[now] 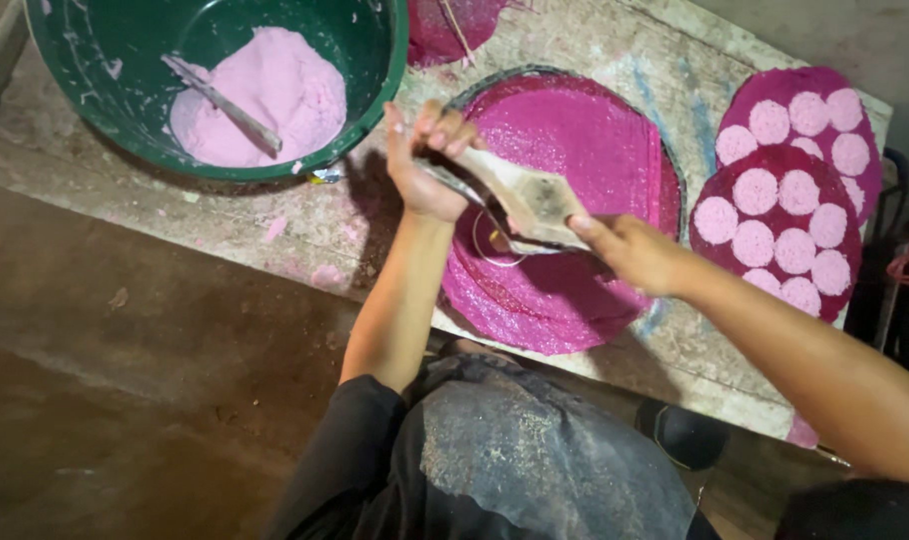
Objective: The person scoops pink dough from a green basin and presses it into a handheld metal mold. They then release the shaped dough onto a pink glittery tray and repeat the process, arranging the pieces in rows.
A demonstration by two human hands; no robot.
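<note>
Your left hand (423, 165) is closed around the handle end of a flat metal scraper (523, 200), fingers curled over its top edge. Your right hand (630, 250) grips the opposite, lower end of the same blade, so the scraper spans between both hands, tilted down toward the right. You hold it just above a stack of round magenta mats (595, 140) lying on the desk (225, 215); a thin wire ring (497, 240) sits on the mat under the blade. To your upper left, a green basin (105, 90) holds pink batter (275, 90) with a metal ladle (225, 100) resting in it. To your right, two dark red mats (775, 170) overlap, each carrying small round pink discs (757, 190) set close together. Pink smears mark the desk near the basin.
</note>
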